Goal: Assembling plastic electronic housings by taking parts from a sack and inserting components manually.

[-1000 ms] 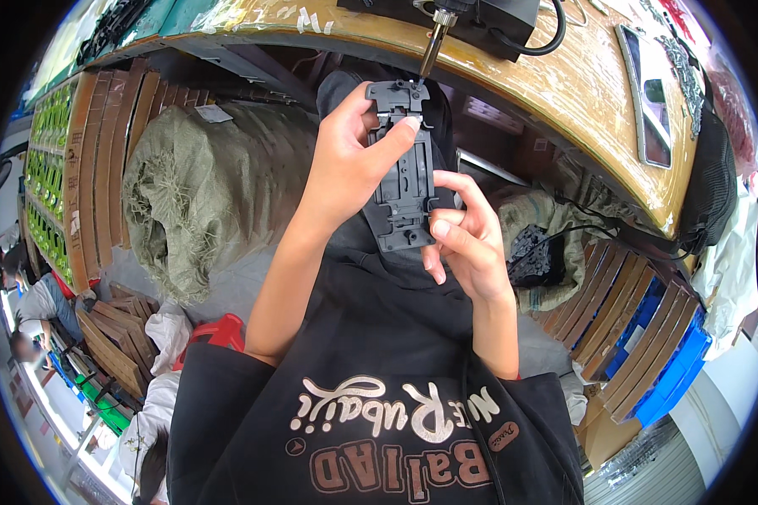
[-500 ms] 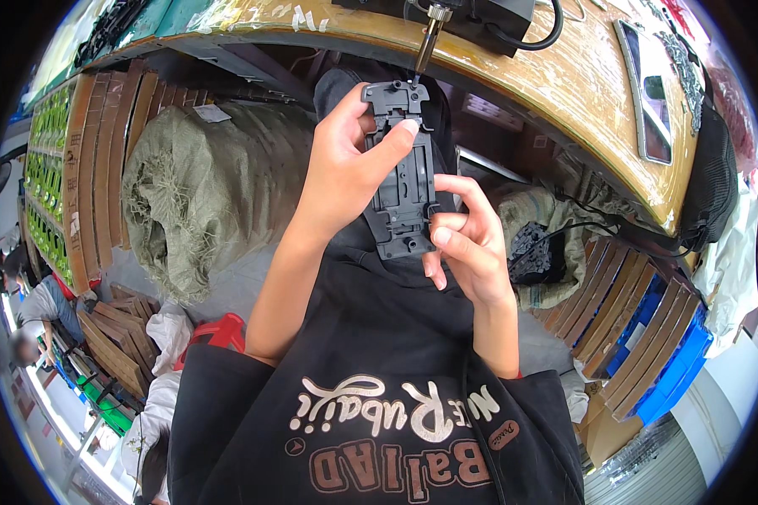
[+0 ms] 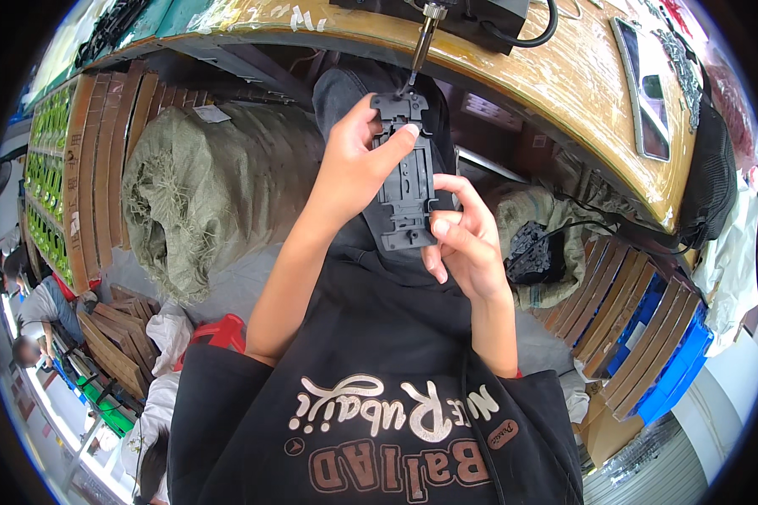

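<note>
Black plastic housing (image 3: 406, 172), long and open-faced, is held in the air over the person's lap, just off the front edge of the worktop (image 3: 589, 80). Its long axis runs nearly straight away from the body.

Left hand (image 3: 358, 160): I read this as a firm grasp on the far-left end, thumb pressed across the face, other fingers wrapped behind. Right hand (image 3: 472, 236): fingers half curled, tips and thumb at the near right edge. I can't tell from my feed whether it pinches or only steadies.

Metal-shafted tool (image 3: 424, 52) points down at the far end of the housing, tip right at the edge. Contact: can't confirm from here. Beside the tool, a black box (image 3: 493, 23) with a thick cable on the worktop.

Smartphone (image 3: 644, 101) lies on the worktop, well to the right; black mesh bag (image 3: 709, 168) hangs off that corner. Big woven sack (image 3: 236, 177) to the left. Smaller sack (image 3: 556, 295) to the right, mouth open, small dark pieces (image 3: 535, 252) inside. Beyond it I get brown cardboard layers (image 3: 615, 311) and a blue crate (image 3: 675, 370).
</note>
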Tool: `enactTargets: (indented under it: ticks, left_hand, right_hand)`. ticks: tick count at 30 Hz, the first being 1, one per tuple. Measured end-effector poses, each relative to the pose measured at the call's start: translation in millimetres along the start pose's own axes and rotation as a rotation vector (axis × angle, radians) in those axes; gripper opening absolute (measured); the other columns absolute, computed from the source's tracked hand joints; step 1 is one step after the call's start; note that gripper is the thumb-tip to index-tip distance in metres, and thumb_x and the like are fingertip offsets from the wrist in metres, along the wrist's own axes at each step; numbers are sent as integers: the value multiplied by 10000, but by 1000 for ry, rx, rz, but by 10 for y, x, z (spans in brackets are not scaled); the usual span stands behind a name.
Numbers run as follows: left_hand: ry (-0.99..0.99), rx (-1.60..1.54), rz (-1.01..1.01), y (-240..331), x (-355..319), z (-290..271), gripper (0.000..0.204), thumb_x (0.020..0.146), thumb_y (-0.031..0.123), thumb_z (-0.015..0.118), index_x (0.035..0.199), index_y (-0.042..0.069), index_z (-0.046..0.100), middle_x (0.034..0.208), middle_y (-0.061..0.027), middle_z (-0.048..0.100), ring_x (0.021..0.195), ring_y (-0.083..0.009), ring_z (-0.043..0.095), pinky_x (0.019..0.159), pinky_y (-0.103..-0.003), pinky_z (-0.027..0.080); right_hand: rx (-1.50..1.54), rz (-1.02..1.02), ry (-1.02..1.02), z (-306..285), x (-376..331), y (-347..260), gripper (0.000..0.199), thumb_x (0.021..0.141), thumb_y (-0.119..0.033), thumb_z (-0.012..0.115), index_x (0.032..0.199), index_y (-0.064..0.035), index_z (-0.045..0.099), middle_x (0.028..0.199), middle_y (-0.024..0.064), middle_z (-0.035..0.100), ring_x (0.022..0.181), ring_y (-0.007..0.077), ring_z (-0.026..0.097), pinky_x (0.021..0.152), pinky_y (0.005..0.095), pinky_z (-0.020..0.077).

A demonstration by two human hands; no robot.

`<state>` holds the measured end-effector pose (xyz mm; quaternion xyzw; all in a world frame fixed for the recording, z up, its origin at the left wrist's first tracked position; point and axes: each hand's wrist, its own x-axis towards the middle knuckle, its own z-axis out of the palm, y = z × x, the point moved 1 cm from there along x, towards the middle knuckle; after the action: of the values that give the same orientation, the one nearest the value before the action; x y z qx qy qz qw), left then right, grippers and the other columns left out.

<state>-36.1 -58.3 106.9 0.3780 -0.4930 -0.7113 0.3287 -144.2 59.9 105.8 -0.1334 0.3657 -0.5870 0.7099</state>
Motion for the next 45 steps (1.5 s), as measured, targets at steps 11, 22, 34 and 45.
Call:
enactTargets:
  ticks: [11, 22, 34, 45]
  left_hand:
    - [-27, 34, -113, -367, -185, 14, 172, 810, 134, 546, 919, 20, 478, 711, -32, 563, 579, -63, 517, 472, -209, 418]
    - [560, 230, -94, -117, -360, -1401, 267, 842, 271, 518, 964, 34, 533, 584, -47, 517, 451, -92, 499, 410, -203, 423]
    - [950, 733, -483, -892, -1442, -5336, 319, 771, 304, 566, 858, -1, 535, 584, -93, 554, 415, -164, 524, 354, -286, 430]
    - [955, 1458, -578, -1453, -1656, -5901, 311, 679, 251, 523, 783, -37, 572, 687, -212, 584, 664, -346, 588, 612, -408, 473]
  right_hand:
    - [74, 61, 11, -194, -206, 144, 410, 786, -52, 522, 1155, 2, 352, 613, 74, 546, 459, 127, 528, 348, 208, 382]
    - [-223, -387, 386, -978, -1292, -345, 554, 746, -109, 538, 1209, 17, 259, 739, 161, 584, 317, 109, 434, 272, 183, 356]
    - [-154, 12, 771, -2664, -2395, 163, 395, 799, -163, 490, 1171, -87, 379, 566, 36, 487, 366, 102, 402, 347, 200, 299]
    - [-381, 264, 1055, -3288, -2001, 551, 389, 800, -166, 532, 1142, -84, 365, 570, 51, 538, 461, 130, 492, 407, 237, 375]
